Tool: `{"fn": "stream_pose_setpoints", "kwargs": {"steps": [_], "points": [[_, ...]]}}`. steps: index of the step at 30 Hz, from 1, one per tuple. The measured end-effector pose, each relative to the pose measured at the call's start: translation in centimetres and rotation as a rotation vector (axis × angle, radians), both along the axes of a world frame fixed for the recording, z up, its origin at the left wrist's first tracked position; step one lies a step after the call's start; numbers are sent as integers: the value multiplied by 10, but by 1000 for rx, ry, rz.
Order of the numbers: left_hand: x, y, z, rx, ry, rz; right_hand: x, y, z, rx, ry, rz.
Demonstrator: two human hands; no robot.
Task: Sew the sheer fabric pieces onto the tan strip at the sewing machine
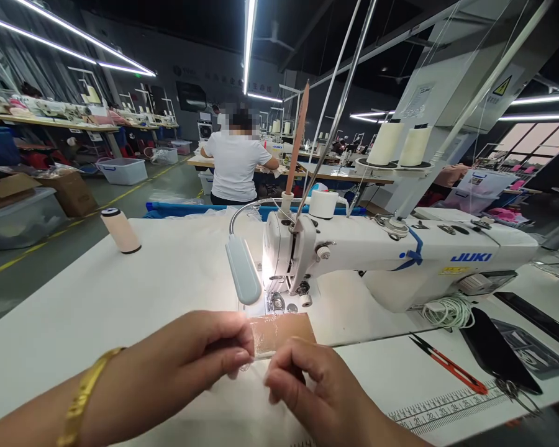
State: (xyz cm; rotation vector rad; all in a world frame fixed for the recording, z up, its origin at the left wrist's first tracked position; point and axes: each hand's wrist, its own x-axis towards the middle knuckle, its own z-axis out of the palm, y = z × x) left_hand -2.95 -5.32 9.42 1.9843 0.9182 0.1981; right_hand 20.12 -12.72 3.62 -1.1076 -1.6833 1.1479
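My left hand [205, 347], with a yellow bangle [86, 388] at the wrist, is closed in a pinch in front of the sewing machine [340, 245]. A small clear, shiny bit shows under its fingertips, too fine to name. Close by on the right, my right hand [314, 382] is curled with thumb and forefinger together; whatever it may hold is hidden. Just beyond both hands, a tan piece with a shiny clear surface [282, 330] lies flat on the machine bed, below the lit needle area. The fingertips of the two hands are a little apart.
A peach thread cone [121, 231] stands on the left of the white table. A grey-blue lamp [243, 270] hangs beside the needle. At right lie orange thread snips [449, 365], a black phone [498, 349], and a cord bundle [449, 310]. Ahead sits a person in white [235, 164].
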Motion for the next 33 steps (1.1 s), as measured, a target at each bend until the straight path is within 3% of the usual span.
{"fn": "stream_pose_setpoints", "kwargs": {"steps": [2,4,6,9,12,15,21,27,29,33], "points": [[1,4,12,95,117,-19,-5,-6,2,-43,9,56],[9,15,11,216,208,-24,-10,-3,-5,4,-100,25],[23,30,-4,306,241,-19,-11,5,-19,162,-313,-79],[41,54,-40,346,246,12,-3,18,-38,383,-606,-175],[47,71,-68,332,218,6,14,28,-40,419,-668,-122],[44,81,-81,326,175,-5,28,35,-34,410,-609,-48],[41,88,-75,377,136,-50,28,43,-47,647,-606,-23],[38,68,-55,714,26,96,23,39,-52,705,-651,-67],[37,52,-58,811,11,113,23,39,-52,707,-660,-72],[34,30,-77,901,107,66,22,38,-53,731,-697,-86]]}}
